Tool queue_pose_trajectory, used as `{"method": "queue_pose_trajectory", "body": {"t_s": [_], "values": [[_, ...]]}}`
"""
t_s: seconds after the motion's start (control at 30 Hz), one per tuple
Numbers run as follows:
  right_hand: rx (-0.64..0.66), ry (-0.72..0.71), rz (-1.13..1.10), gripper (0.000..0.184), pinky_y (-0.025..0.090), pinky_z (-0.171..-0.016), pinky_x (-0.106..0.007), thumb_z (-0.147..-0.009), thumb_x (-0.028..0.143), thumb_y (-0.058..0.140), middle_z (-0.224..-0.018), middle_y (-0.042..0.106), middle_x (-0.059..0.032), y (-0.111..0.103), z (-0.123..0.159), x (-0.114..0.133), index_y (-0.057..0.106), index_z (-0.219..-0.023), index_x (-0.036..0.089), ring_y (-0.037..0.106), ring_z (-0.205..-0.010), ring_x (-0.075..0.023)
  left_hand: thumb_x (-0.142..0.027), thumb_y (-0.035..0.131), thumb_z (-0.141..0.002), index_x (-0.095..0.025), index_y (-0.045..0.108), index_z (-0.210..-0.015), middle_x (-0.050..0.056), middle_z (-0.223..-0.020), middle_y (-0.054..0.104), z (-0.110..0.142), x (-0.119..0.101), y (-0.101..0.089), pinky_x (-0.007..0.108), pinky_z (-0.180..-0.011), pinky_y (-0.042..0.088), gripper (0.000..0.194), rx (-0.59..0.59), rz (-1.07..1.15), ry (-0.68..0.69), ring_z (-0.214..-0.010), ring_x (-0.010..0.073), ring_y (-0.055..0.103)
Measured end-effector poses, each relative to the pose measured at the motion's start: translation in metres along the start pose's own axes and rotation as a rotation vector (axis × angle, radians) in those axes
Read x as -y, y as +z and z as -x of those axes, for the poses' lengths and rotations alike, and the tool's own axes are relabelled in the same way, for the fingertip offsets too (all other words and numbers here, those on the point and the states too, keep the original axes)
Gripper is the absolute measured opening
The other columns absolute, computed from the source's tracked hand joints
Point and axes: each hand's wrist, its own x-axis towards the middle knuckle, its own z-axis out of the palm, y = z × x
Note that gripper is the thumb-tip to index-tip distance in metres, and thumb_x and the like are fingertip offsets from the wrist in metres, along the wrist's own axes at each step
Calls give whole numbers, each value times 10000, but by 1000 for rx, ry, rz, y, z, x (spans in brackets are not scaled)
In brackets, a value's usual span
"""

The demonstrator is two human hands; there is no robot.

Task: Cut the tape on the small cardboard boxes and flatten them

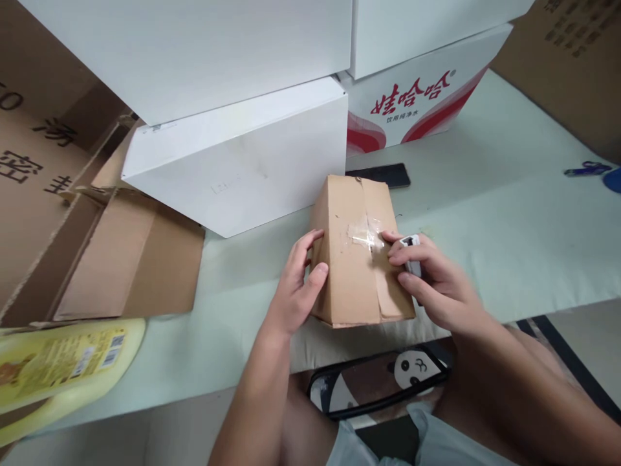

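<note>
Near the front edge of the pale green table [524, 259] stood a small brown cardboard box [352, 285], its narrow end toward the person, top flaps meeting at a seam crossed by clear tape [363, 234]. Against its left side lay the left hand [301, 278], unclenched: the fingers were slightly bent and reached forward along the wall, while the thumb stood apart from them, its tip by the upper edge. The left forearm rose toward the box from the lower part of the view, fairly straight.

At the opposite side, the right hand [427, 272] grasped a small grey-and-white tool [411, 252] between thumb and curled fingers, the index fingertip extended beside the tape. Its wrist was bent inward, and the forearm slanted in from the lower right corner.

Just beyond the box lay a dark phone [395, 173]. Behind were a plain white box [272, 162] and a white carton with red lettering [412, 103]. Farther left stood an open brown carton [165, 259], with a yellow container [72, 362] in front of it. Below the table edge, by the thighs, showed a panda print [412, 369].
</note>
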Motion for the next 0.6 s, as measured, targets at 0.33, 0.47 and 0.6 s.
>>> {"method": "queue_pose_trajectory", "body": {"t_s": [0.33, 0.47, 0.6], "values": [[-59, -29, -83, 244, 523, -1157, -531, -1002, 139, 570, -1059, 656, -38, 7, 1, -6, 667, -1088, 346, 634, -1362, -266, -529, 566, -986, -292, 529, -1451, 86, -1645, 480, -1, -1, 3, 496, -1260, 354, 524, -48, 16, -15, -1549, 336, 396], [-31, -30, -81, 215, 554, -1101, -512, -1018, 179, 579, -1062, 664, -40, 3, 1, -5, 671, -1105, 352, 641, -1362, -277, -585, 555, -986, -355, 425, -1559, 35, -1734, 360, 5, -2, 5, 504, -1323, 272, 631, 17, 74, 15, -1612, 330, 301], [-38, -6, -73, 167, 560, -1083, -516, -1016, 228, 601, -1070, 673, -47, 2, 2, -5, 687, -1093, 348, 640, -1366, -301, -572, 669, -915, -377, 450, -1540, -9, -1797, 205, 8, -6, 7, 526, -1355, 202, 691, 72, 47, 33, -1654, 365, 189]]}}
